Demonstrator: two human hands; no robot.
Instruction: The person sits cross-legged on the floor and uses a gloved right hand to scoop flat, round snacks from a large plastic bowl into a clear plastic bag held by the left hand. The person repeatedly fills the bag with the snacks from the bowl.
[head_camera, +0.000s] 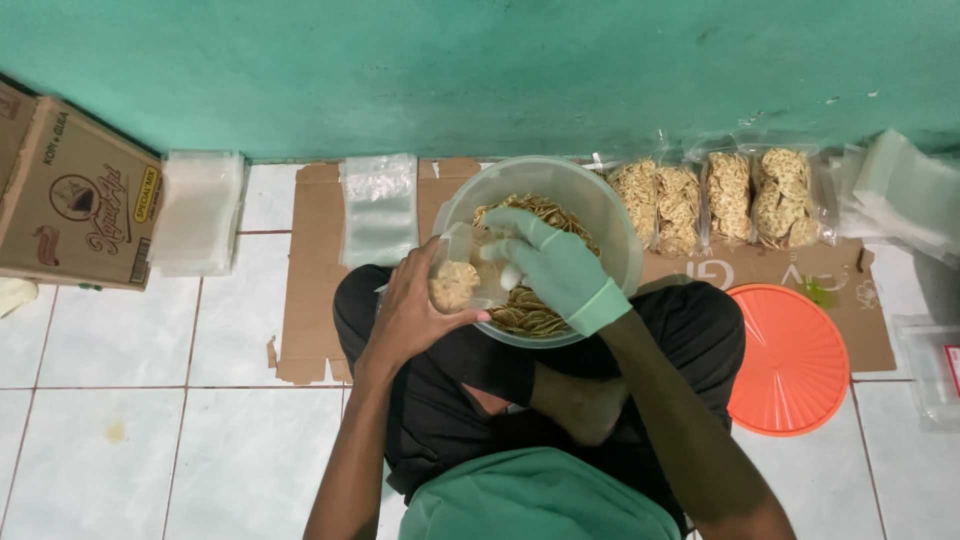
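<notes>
my left hand (410, 310) held the small clear bag (460, 280) open; gloved right hand (555, 265), pinching crackers (530, 310), should've fed them in flat, i judged.

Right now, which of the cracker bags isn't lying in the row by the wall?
The bag in the left hand, held over the bowl and partly filled. The other filled bags lie on the cardboard by the wall.

An orange lid (790, 360) lies near filled cracker bags (720, 198), a cardboard box (75, 195) far left.
</notes>
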